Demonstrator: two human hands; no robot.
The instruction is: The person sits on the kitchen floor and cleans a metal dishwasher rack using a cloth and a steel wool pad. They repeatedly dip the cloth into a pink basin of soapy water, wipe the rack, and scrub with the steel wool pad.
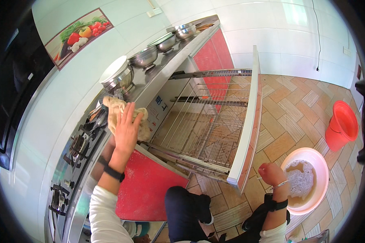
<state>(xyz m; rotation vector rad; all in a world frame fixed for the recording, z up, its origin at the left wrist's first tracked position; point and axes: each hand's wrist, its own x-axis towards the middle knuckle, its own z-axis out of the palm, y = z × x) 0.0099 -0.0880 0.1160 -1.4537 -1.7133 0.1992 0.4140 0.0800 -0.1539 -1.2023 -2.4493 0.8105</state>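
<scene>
My left hand lies over a beige cloth at the counter's front edge, its fingers stretched out and not curled around it. The cloth is bunched and hangs partly over the edge. My right hand is closed in a fist, between a pulled-out drawer and a pink basin. I see nothing held in it, though its palm side is hidden. The wire-rack drawer extends from the cabinet, and its rack looks bare. Its white-edged front panel stands left of the fist. Sudsy, brownish water fills part of the pink basin.
Steel bowls line the counter behind the cloth. Nearer me is a gas hob. An open red cabinet door stands by my legs. On the tiled floor is a red bucket, behind the basin.
</scene>
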